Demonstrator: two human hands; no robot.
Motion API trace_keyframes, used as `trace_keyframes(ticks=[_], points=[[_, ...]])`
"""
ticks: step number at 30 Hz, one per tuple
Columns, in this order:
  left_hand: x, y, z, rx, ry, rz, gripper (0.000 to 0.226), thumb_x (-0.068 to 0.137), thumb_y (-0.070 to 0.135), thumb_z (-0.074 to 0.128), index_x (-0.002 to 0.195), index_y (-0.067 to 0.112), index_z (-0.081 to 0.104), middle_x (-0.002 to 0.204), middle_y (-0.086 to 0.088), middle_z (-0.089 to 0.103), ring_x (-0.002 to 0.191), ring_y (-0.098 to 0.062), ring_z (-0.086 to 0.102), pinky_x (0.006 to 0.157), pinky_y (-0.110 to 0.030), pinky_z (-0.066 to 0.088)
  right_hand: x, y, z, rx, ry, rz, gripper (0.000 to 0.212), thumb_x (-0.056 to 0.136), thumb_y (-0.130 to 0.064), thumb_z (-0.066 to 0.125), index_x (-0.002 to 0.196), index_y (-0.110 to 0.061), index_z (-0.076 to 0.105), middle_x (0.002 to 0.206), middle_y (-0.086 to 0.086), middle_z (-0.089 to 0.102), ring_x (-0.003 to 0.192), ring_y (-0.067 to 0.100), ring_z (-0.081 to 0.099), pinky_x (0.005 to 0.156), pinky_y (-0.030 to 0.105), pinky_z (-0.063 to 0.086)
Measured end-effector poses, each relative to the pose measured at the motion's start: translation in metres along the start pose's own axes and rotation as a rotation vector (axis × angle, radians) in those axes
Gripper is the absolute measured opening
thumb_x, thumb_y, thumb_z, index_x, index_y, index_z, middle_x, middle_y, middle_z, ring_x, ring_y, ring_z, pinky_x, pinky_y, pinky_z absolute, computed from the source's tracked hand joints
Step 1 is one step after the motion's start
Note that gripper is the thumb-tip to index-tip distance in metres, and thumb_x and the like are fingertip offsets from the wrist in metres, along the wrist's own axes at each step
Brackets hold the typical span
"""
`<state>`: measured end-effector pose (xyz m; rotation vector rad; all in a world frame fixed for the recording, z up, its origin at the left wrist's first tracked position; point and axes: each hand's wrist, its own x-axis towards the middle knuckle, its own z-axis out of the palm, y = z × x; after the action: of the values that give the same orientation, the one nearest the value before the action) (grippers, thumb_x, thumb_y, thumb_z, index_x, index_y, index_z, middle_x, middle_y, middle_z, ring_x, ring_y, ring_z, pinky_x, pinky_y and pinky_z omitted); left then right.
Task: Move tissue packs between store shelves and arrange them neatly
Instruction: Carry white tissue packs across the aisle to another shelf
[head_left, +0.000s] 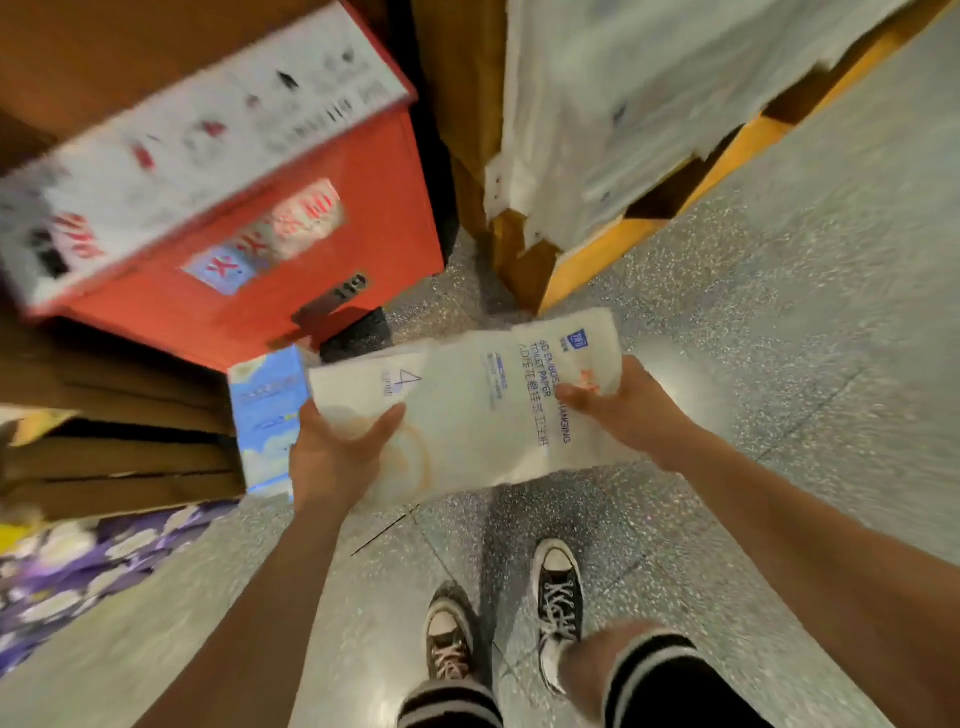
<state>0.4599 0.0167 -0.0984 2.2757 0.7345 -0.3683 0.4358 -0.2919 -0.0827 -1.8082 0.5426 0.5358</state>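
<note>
White plastic tissue pack (467, 410) sits between both hands, left hand (332, 457) and right hand (623, 410) each clamped on an end, just below the red box (291, 260), blue pack (267, 415) beside it.

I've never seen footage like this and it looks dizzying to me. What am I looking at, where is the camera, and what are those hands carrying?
There is no machine here: this is one picture from a wide-angle camera worn on a person's head, looking down, so the edges bend and blur. You see the person's own arms, legs and black-and-white sneakers on a speckled grey floor. The left hand and the right hand each grip one end of a white tissue pack, printed "toilet paper", held in the air above the floor. Ahead on the left stands a red box over brown cartons, with a blue pack beside it. Ahead on the right is a wooden shelf holding white wrapped packs.
</note>
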Motion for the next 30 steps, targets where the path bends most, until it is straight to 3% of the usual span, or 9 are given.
trace_keyframes(ticks=[5,9,13,16,20,25,30], points=[[-0.11,0.064,-0.155,-0.103,0.117,-0.026,0.096,0.068,0.067,0.079,0.14,0.014,0.042,0.13,-0.009,0.062,0.12,-0.034,0.059,0.097,-0.043,0.047,-0.119,-0.144,-0.027,-0.061,-0.074,-0.13,0.035,0.084,-0.041,0.08,0.116,-0.029,0.072,0.102,-0.012,0.078,0.088,0.009,0.076,0.084,0.044,0.061],[-0.186,0.078,-0.261,-0.165,0.237,-0.023,0.096,0.064,0.072,0.078,0.138,0.019,0.047,0.128,-0.005,0.064,0.118,-0.032,0.061,0.096,-0.044,0.048,-0.206,-0.231,-0.028,-0.062,-0.163,-0.244,0.029,0.085,-0.03,0.081,0.112,-0.028,0.071,0.099,-0.017,0.078,0.089,0.003,0.075,0.08,0.032,0.06],[-0.265,0.056,-0.336,-0.268,0.367,-0.055,0.104,0.057,0.077,0.077,0.137,0.018,0.047,0.128,-0.009,0.064,0.117,-0.033,0.062,0.09,-0.04,0.047,-0.273,-0.285,0.0,-0.112,-0.253,-0.36,0.038,0.085,-0.03,0.082,0.121,-0.025,0.071,0.112,-0.008,0.077,0.1,0.013,0.074,0.091,0.046,0.059],[-0.325,0.013,-0.377,-0.365,0.476,-0.116,0.089,0.067,0.065,0.082,0.136,0.02,0.048,0.125,-0.006,0.065,0.113,-0.029,0.063,0.081,-0.032,0.043,-0.319,-0.311,0.04,-0.141,-0.349,-0.431,0.037,0.083,-0.032,0.083,0.118,-0.027,0.072,0.111,-0.009,0.077,0.099,0.012,0.074,0.091,0.046,0.059],[-0.411,-0.065,-0.425,-0.425,0.649,-0.176,0.076,0.071,0.061,0.081,0.131,0.023,0.052,0.121,-0.003,0.068,0.109,-0.028,0.064,0.08,-0.03,0.043,-0.391,-0.323,0.111,-0.216,-0.489,-0.525,0.028,0.082,-0.035,0.082,0.108,-0.029,0.071,0.105,-0.009,0.077,0.095,0.013,0.074,0.092,0.045,0.058],[-0.542,-0.186,-0.476,-0.484,0.855,-0.242,0.073,0.07,0.065,0.08,0.13,0.031,0.054,0.117,0.0,0.072,0.105,-0.027,0.068,0.084,-0.035,0.054,-0.51,-0.299,0.216,-0.223,-0.694,-0.587,0.036,0.082,-0.027,0.082,0.115,-0.018,0.071,0.107,0.0,0.078,0.097,0.02,0.075,0.093,0.049,0.058],[-0.683,-0.301,-0.519,-0.469,1.067,-0.374,0.07,0.076,0.056,0.079,0.136,0.028,0.053,0.123,-0.003,0.069,0.111,-0.029,0.064,0.08,-0.028,0.044,-0.645,-0.258,0.325,-0.256,-0.952,-0.615,0.039,0.077,-0.032,0.083,0.112,-0.02,0.073,0.106,0.002,0.078,0.095,0.021,0.076,0.084,0.04,0.06]])
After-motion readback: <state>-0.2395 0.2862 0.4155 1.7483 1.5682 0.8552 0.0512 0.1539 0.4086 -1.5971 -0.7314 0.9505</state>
